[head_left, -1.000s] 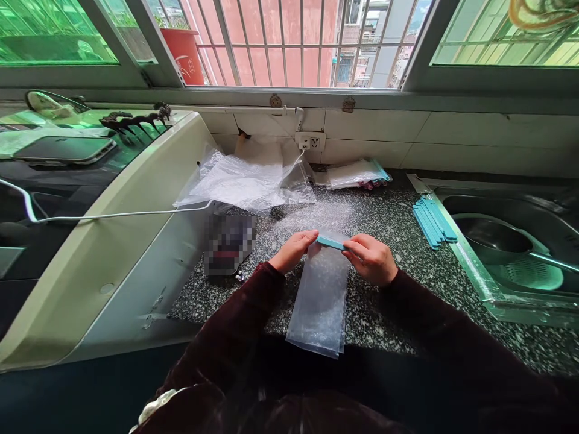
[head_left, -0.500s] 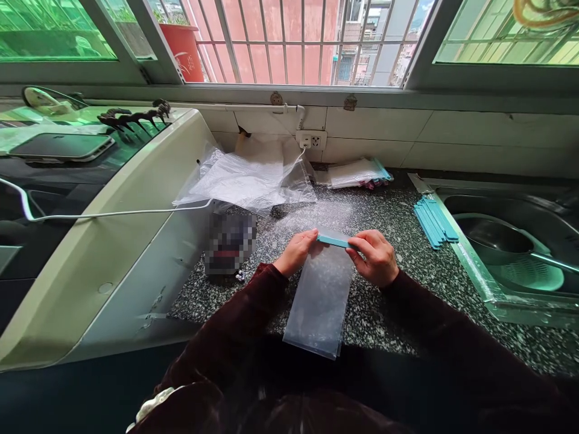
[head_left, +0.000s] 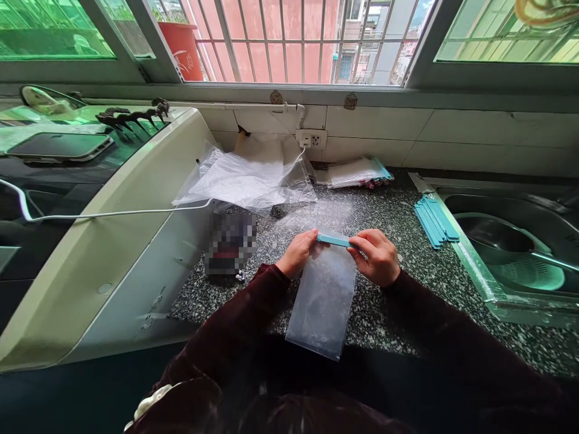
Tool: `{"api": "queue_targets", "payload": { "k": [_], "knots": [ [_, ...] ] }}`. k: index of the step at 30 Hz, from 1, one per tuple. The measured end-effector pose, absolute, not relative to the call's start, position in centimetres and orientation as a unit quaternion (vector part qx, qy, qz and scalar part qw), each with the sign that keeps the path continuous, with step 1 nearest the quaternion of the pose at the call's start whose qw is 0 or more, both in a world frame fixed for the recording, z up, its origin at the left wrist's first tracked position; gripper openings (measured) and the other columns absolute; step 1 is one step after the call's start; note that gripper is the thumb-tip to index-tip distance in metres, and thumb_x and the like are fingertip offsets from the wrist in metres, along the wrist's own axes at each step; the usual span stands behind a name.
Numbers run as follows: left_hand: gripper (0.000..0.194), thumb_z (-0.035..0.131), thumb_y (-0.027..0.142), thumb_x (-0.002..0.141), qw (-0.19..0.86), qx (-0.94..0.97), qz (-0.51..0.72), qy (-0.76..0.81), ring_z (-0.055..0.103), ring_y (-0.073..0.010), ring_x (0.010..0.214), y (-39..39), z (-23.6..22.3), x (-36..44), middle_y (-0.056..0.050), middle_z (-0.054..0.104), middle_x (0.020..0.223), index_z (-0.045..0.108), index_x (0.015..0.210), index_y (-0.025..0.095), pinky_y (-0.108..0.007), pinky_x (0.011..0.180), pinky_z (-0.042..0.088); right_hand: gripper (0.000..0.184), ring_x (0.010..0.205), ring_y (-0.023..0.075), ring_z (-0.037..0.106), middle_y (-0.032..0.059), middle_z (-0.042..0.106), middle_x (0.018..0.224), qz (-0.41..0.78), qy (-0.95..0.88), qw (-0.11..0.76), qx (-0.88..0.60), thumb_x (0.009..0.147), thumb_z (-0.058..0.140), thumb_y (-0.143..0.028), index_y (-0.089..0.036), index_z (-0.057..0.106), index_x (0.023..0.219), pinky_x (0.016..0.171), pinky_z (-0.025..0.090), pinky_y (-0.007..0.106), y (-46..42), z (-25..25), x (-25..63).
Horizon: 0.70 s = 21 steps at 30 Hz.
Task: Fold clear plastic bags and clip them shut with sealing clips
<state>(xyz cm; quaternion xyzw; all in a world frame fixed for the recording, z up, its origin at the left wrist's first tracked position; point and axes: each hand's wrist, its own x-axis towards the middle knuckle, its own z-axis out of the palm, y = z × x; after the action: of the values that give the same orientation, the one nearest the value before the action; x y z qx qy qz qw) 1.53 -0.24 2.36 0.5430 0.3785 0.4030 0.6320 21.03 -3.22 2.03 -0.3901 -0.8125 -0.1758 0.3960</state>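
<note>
A clear plastic bag [head_left: 321, 301] hangs below a light-blue sealing strip [head_left: 333, 240] that runs across it near its top edge. My left hand [head_left: 297, 252] pinches the strip's left end together with the bag. At the strip's right end, the thumb and fingers of my right hand [head_left: 375, 256] are closed on it. A short flap of the bag sticks up above the strip. The bag's lower end reaches past the front edge of the speckled counter [head_left: 389, 328].
More blue strips [head_left: 435, 222] lie beside the sink [head_left: 502, 304], which holds a pan [head_left: 493, 238]. Clear bags [head_left: 253, 178] and a filled packet stack [head_left: 357, 173] lie by the wall. A blurred dark object [head_left: 230, 244] stands left; a white cable [head_left: 126, 214] crosses there.
The bag's lower part has swung slightly to the right and spread flatter. Both hands keep their hold on the strip, almost in the same place.
</note>
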Motion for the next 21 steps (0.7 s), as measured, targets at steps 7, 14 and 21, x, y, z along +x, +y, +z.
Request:
{"api": "queue_targets", "payload": {
  "k": [7,14,21],
  "knots": [
    [0.047,0.045,0.058,0.077,0.634,0.543,0.397,0.381,0.033,-0.0096,0.046,-0.11,2.17,1.43,0.000,0.045,0.052,0.059,0.062,0.016,-0.027,0.049,0.028,0.009,0.072,0.0162,0.053,0.0045,0.059,0.076,-0.180,-0.812,0.392,-0.394,0.080,0.057,-0.021,-0.020,0.062,0.087,0.065,0.047,0.028,-3.23,2.08,20.99],
    [0.047,0.045,0.058,0.078,0.635,0.542,0.399,0.378,0.033,-0.0093,0.047,0.05,1.85,1.46,0.000,0.044,0.052,0.060,0.063,0.015,-0.026,0.049,0.027,0.010,0.072,0.0165,0.053,0.0044,0.058,0.076,-0.158,-0.813,0.391,-0.403,0.081,0.056,-0.022,-0.021,0.063,0.088,0.065,0.047,0.030,-3.15,2.05,21.02],
    [0.048,0.045,0.059,0.077,0.628,0.551,0.402,0.376,0.032,-0.0093,0.046,0.01,2.17,1.51,0.001,0.042,0.049,0.058,0.062,0.016,-0.026,0.048,0.027,0.009,0.073,0.0165,0.053,0.0046,0.058,0.077,-0.152,-0.810,0.410,-0.392,0.080,0.057,-0.020,-0.020,0.062,0.087,0.066,0.047,0.030,-3.14,2.09,20.97]
  ]
}}
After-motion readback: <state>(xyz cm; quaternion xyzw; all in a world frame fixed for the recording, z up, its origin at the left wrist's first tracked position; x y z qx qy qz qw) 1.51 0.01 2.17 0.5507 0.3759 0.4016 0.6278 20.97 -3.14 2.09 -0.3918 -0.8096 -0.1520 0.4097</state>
